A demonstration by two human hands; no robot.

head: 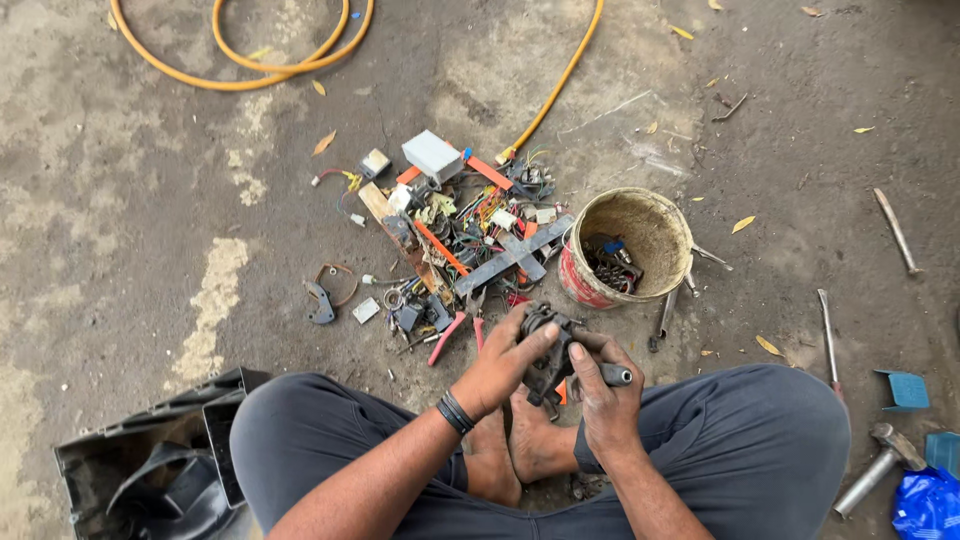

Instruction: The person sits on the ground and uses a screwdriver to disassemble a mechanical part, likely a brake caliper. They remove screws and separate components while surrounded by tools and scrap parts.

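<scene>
Gripping one dark switch part (548,350), left hand (500,370) and right hand (605,395) close around it beside one bucket (650,205).

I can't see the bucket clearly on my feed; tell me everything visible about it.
The bucket is round and open-topped, its rim and inside caked pale and dusty, its outer wall red and worn. It stands upright on the concrete floor, right of the parts pile. Dark metal bits lie inside. A spanner lies at its base. Neither hand touches it.

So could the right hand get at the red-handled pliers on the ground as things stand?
Probably not at once: the right hand grips the dark part, though nothing blocks the pliers lying just ahead of the left hand.
</scene>
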